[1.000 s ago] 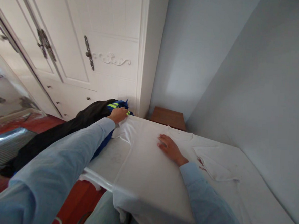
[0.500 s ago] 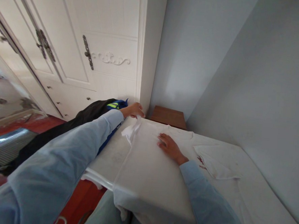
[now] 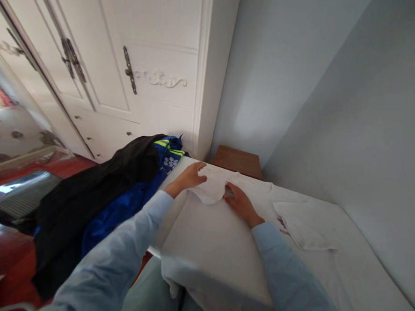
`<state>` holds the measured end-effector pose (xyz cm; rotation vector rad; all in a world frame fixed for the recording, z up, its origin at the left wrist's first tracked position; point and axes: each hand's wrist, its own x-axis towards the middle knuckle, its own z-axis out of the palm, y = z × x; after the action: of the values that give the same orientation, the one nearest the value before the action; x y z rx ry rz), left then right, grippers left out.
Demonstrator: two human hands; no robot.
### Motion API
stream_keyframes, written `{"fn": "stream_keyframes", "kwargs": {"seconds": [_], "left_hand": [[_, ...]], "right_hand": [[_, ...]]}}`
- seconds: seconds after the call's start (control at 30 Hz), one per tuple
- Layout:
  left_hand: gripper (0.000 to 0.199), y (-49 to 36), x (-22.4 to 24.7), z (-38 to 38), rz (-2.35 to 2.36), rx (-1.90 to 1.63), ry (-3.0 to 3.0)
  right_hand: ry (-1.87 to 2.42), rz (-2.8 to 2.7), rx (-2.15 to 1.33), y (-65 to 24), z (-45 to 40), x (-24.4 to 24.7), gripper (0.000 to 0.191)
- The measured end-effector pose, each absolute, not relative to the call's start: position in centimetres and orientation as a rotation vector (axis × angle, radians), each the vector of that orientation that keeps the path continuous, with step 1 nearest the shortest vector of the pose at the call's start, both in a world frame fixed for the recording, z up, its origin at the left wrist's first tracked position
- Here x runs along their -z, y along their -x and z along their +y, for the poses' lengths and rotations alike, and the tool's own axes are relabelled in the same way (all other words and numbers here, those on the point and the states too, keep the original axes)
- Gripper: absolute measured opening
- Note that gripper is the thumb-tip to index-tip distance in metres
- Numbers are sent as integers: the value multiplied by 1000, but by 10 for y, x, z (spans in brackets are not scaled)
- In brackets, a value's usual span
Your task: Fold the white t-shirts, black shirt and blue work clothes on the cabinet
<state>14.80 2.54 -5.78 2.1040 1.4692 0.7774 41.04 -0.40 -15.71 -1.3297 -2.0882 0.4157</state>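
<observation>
While a white wardrobe stood beyond, a white table bore the white shirt, spread flat and draping over the near edge. The left hand held its thumb and fingers apart over a folded flap; whether the right hand, at the flap's other end, pinched it, I couldn't tell.

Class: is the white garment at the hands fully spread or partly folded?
Partly folded: a flap of the white garment lies turned inward between left hand and right hand; its nearer part lies spread.
</observation>
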Motion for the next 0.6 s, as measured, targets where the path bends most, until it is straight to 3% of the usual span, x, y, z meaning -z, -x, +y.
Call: {"fn": "stream_keyframes", "kwargs": {"seconds": [0.1,0.17,0.33,0.47,0.6], "left_hand": [[69,-130,86,-12,1589,-828,-2237],[67,-124,99,-31,1642,-822,-2239],[50,-121,105,-36,1782,-809,-2117],[34,-117,103,-27,1799,-712,-2075],[33,-111,108,-29,1742,-728,-2153]], "right_hand": [[1324,-2004,-477,-410,-6,156,72],[1322,-1991,-482,-410,-8,155,74],[1361,-2011,-387,-409,-10,149,49],[1407,-1846,-334,-411,-10,148,44],[1481,-1719,-303,-414,-8,152,40]]}}
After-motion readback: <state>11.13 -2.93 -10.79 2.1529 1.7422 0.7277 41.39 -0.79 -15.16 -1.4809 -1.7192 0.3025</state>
